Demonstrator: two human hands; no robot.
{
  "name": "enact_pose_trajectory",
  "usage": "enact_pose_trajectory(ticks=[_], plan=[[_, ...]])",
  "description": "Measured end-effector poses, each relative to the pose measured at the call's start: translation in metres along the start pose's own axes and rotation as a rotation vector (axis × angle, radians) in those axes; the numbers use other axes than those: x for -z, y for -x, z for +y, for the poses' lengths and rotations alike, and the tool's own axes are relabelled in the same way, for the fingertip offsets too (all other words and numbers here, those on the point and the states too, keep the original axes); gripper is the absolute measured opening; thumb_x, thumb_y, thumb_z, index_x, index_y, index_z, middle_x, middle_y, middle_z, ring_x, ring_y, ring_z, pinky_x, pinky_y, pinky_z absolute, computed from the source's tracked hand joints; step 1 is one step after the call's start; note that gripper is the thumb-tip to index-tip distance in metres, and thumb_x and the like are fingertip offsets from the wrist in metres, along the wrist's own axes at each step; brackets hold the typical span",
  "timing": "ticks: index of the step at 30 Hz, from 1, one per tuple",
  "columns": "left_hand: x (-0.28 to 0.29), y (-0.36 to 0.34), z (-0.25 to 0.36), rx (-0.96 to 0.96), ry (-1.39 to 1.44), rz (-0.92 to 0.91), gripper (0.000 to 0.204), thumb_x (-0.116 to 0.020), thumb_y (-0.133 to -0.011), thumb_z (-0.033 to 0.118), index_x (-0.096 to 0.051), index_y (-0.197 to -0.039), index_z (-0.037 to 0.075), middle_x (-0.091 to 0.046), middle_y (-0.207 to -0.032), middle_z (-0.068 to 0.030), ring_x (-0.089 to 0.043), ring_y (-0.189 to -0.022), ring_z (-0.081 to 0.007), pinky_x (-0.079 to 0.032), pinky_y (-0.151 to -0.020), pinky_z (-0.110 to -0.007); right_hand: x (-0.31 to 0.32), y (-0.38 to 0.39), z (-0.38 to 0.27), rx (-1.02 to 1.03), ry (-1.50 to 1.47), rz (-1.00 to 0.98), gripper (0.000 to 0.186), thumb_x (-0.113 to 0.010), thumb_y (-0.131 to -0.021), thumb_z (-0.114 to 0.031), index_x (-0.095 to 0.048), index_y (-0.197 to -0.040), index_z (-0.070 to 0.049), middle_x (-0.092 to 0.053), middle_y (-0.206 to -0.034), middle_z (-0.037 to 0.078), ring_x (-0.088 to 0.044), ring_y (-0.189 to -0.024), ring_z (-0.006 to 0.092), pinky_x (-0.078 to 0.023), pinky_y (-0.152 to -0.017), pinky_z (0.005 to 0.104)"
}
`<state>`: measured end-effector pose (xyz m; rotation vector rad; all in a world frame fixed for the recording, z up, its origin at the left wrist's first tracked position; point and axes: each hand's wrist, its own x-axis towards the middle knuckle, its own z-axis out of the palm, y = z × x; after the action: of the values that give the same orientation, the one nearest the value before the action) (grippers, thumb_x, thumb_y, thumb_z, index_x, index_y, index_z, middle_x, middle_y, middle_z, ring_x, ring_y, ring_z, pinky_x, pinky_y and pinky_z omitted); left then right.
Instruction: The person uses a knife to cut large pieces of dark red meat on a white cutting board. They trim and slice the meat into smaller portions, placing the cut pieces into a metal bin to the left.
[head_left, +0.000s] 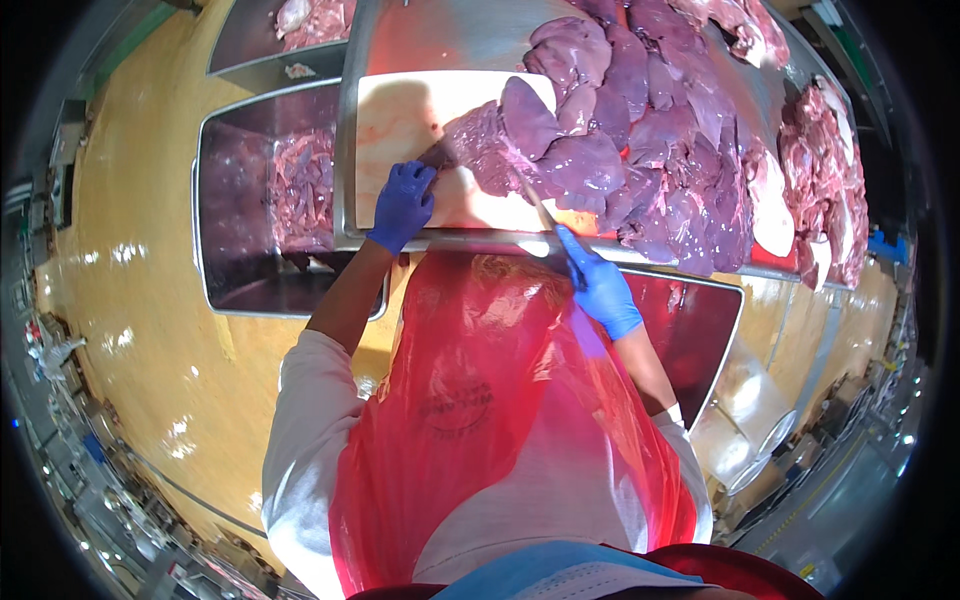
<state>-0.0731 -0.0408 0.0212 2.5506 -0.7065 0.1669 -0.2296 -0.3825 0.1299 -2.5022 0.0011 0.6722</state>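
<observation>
From the head view, we're at a metal table, upper centre of the frame, above a shiny yellow floor. A white cutting board bears pinkish stains; left of it, a steel bin holds stringy trimmings. On the board, upper centre, lies our liver — wet, glossy, smooth-lobed, purple-brown. More slick livers heap up to its right. Our left hand, gloved, curls its fingers narrow at the liver's left edge — pinching or merely touching, we cannot tell. Our right hand wraps a knife, its slender blade angled against the liver.
</observation>
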Motion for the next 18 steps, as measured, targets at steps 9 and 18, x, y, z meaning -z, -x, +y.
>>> enact_pose_trajectory(ticks=[9, 18], plan=[[-0.007, 0.024, -0.015, 0.163, 0.211, 0.168, 0.034, -0.075, -0.074, 0.008, -0.067, -0.107, 0.005, -0.063, -0.108, -0.0147, -0.066, -0.096, -0.0341, -0.055, -0.081, -0.043, -0.036, -0.125, -0.085, 0.288, 0.176, 0.122, 0.077, -0.054, -0.089, -0.007, -0.024, -0.160, -0.013, -0.067, -0.091, 0.029, -0.069, -0.078, 0.0440, -0.055, -0.070, 0.0548], [0.042, 0.003, -0.017, 0.209, 0.453, 0.238, 0.016, -0.074, -0.076, 0.011, -0.071, -0.089, 0.004, -0.068, -0.082, -0.0115, -0.068, -0.079, -0.0287, -0.055, -0.073, -0.037, -0.037, -0.095, -0.059, 0.329, 0.187, 0.022, 0.078, -0.051, -0.093, -0.007, -0.017, -0.162, -0.016, -0.066, -0.103, 0.030, -0.069, -0.085, 0.0447, -0.055, -0.074, 0.0543]])
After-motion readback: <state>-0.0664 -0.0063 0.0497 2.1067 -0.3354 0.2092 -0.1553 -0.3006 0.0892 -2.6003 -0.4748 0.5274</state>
